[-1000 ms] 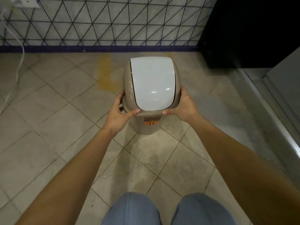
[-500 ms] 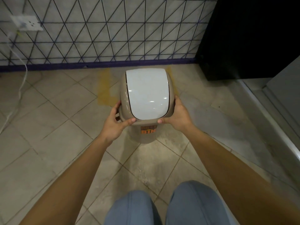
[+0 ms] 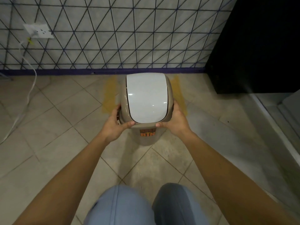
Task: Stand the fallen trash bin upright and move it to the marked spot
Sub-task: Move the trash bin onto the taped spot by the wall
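The trash bin [image 3: 146, 101] is beige with a white swing lid and an orange label on its front, and it stands upright in front of me. My left hand [image 3: 114, 125] grips the left side of its top rim and my right hand [image 3: 176, 121] grips the right side. Yellow tape marks [image 3: 109, 96] show on the floor on both sides of the bin, close to the wall. The bin's base is hidden under its top, so I cannot tell whether it touches the floor.
A triangle-patterned tiled wall [image 3: 121, 38] rises just behind the bin. A black cabinet [image 3: 253, 46] stands at the right. A wall socket [image 3: 39, 30] with a white cable [image 3: 27, 93] trailing down over the floor is at the left. My knees [image 3: 146, 207] show at the bottom.
Both hands have carried the bin forward toward the wall, between the yellow tape marks. My grip on the rim has stayed the same.
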Tool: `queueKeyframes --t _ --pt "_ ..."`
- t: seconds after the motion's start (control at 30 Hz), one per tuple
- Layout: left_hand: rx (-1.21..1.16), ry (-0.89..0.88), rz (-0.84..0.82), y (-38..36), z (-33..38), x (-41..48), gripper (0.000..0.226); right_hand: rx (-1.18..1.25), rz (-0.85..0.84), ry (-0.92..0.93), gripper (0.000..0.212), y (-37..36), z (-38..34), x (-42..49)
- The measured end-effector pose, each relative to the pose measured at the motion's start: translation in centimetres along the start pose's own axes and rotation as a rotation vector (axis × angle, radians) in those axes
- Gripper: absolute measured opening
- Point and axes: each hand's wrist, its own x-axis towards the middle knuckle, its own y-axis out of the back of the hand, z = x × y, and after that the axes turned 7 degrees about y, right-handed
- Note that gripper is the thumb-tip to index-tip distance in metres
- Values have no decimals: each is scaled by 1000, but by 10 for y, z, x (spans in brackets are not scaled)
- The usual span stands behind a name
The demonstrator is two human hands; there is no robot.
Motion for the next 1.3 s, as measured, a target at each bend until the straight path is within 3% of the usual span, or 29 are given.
queueKeyframes --t 0.4,0.67,0.9,1.13,1.3 --pt "-47 5 -23 17 16 52 106 -8 -21 -33 115 -7 -6 65" --pt "-77 -29 -65 13 31 76 99 -68 -57 -50 118 2 -3 99" --pt "-58 -78 -83 19 34 93 91 35 -88 19 114 1 7 113" --pt "-49 -70 -83 21 28 92 103 34 -125 10 112 12 12 119" --pt "-80 -63 -36 20 32 98 97 17 -103 -19 110 12 12 127"
